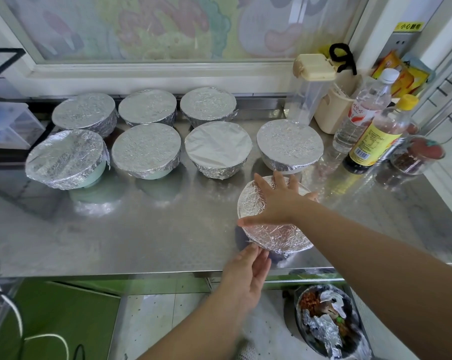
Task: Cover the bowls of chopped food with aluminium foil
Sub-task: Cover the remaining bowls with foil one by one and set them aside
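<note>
Pressing down with the right hand [279,201], open and splayed flat across the foil [253,203] on the nearest bowl [279,239], probably to keep the sheet taut and stop the bowl sliding. Smoothing the near side with the left hand [248,266], with fingers straight against the crimped skirt and gripping nothing, likely to tuck the loose edge under the rim. Reaching in over the front edge of the table [141,229], with the right arm stretched long and the left short and low. Sitting near the front right edge, apart from seven covered bowls [146,149] in two rows toward the back edge. Beyond, bottles [375,136] by the right edge.
</note>
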Motion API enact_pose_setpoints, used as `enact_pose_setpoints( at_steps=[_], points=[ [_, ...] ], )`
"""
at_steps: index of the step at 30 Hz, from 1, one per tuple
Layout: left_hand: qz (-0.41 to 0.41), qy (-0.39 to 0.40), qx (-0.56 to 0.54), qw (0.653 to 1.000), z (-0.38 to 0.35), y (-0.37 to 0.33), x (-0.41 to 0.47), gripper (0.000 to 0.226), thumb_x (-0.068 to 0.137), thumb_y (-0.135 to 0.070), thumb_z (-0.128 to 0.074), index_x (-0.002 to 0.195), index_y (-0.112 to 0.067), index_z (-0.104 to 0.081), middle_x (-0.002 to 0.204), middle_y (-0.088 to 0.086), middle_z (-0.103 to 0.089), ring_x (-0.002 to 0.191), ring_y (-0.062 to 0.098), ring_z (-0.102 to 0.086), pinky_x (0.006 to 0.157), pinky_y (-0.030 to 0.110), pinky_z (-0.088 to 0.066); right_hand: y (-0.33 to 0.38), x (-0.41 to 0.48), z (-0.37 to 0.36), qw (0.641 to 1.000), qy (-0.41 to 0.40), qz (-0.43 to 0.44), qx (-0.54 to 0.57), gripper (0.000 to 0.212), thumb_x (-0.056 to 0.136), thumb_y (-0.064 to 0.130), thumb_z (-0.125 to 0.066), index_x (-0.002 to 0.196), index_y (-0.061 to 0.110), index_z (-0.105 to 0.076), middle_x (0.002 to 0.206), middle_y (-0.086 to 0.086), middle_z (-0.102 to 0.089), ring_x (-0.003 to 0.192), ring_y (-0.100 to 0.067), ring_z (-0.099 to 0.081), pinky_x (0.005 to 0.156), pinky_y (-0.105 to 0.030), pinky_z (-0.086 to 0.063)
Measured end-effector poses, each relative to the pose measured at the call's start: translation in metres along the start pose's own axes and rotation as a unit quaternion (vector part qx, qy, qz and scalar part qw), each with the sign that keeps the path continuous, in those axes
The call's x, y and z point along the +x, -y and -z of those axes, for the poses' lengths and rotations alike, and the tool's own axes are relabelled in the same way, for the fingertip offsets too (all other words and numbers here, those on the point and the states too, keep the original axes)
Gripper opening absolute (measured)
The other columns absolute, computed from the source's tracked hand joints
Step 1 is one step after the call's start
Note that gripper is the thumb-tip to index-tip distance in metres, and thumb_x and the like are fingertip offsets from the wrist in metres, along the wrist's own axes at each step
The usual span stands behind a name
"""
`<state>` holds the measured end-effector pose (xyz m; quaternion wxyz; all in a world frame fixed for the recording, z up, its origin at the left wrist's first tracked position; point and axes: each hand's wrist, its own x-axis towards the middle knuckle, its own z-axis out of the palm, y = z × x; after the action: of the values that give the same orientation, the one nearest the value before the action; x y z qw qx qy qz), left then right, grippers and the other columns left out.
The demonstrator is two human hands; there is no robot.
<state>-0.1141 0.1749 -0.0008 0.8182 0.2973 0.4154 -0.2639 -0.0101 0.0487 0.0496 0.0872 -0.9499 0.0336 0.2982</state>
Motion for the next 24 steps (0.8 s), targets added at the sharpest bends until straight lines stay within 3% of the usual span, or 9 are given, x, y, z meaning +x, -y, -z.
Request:
enact_pose_setpoints(
  at_steps=[7,11,15,20,22,24],
  points=[
    [0.043,-0.039,-0.052,0.997,-0.028,0.005,-0.003,0.018,0.102,-0.015,-0.056,0.114,-0.002,-0.061,0.088,0.009,-0.061,0.086,0.021,-0.061,0.091,0.046,-0.052,-0.001,0.001,-0.002,1.000,-0.006,-0.001,0.005,0.138,0.051,0.099,-0.056,0.153,0.050,0.020,0.167,-0.001,0.027,0.150,-0.044,0.026,0.105,-0.086,-0.008],
    [0.047,-0.048,-0.079,0.995,-0.037,0.004,-0.001,0.025,0.103,-0.022,-0.054,0.116,-0.002,-0.061,0.091,0.007,-0.060,0.088,0.021,-0.058,0.105,0.051,-0.045,0.000,-0.001,-0.003,1.000,-0.013,-0.002,-0.003,0.135,0.054,0.099,-0.055,0.154,0.049,0.020,0.166,-0.001,0.027,0.150,-0.044,0.024,0.104,-0.087,-0.005],
    [0.060,-0.033,-0.115,0.991,-0.042,-0.001,-0.006,0.022,0.105,-0.023,-0.052,0.104,-0.003,-0.060,0.099,0.009,-0.058,0.093,0.024,-0.054,0.106,0.064,-0.038,0.001,-0.002,-0.003,1.000,-0.016,-0.002,-0.003,0.134,0.056,0.099,-0.055,0.154,0.049,0.021,0.166,-0.001,0.028,0.150,-0.044,0.024,0.104,-0.087,-0.002],
    [0.077,-0.026,-0.117,0.990,-0.050,-0.005,-0.010,0.017,0.104,-0.011,-0.048,0.092,-0.002,-0.058,0.087,0.012,-0.056,0.081,0.026,-0.052,0.108,0.062,-0.036,0.001,-0.003,-0.003,1.000,-0.017,-0.003,-0.005,0.132,0.058,0.098,-0.056,0.154,0.049,0.021,0.166,-0.002,0.028,0.151,-0.044,0.022,0.103,-0.088,0.000],
    [0.080,-0.025,-0.126,0.988,-0.053,-0.007,-0.009,0.020,0.103,-0.007,-0.045,0.090,-0.001,-0.059,0.079,0.013,-0.054,0.075,0.027,-0.051,0.101,0.060,-0.043,0.001,-0.004,-0.003,1.000,-0.018,-0.004,-0.006,0.132,0.058,0.097,-0.056,0.154,0.049,0.020,0.167,-0.001,0.027,0.151,-0.044,0.022,0.104,-0.088,-0.001],
    [0.085,-0.004,-0.145,0.986,-0.055,-0.009,-0.008,0.026,0.104,-0.019,-0.047,0.097,-0.001,-0.064,0.083,0.017,-0.063,0.083,0.032,-0.058,0.079,0.062,-0.049,0.001,-0.004,-0.003,1.000,-0.017,-0.006,-0.007,0.132,0.058,0.098,-0.056,0.154,0.049,0.020,0.167,-0.001,0.027,0.151,-0.044,0.022,0.104,-0.088,-0.001]
  ],
)
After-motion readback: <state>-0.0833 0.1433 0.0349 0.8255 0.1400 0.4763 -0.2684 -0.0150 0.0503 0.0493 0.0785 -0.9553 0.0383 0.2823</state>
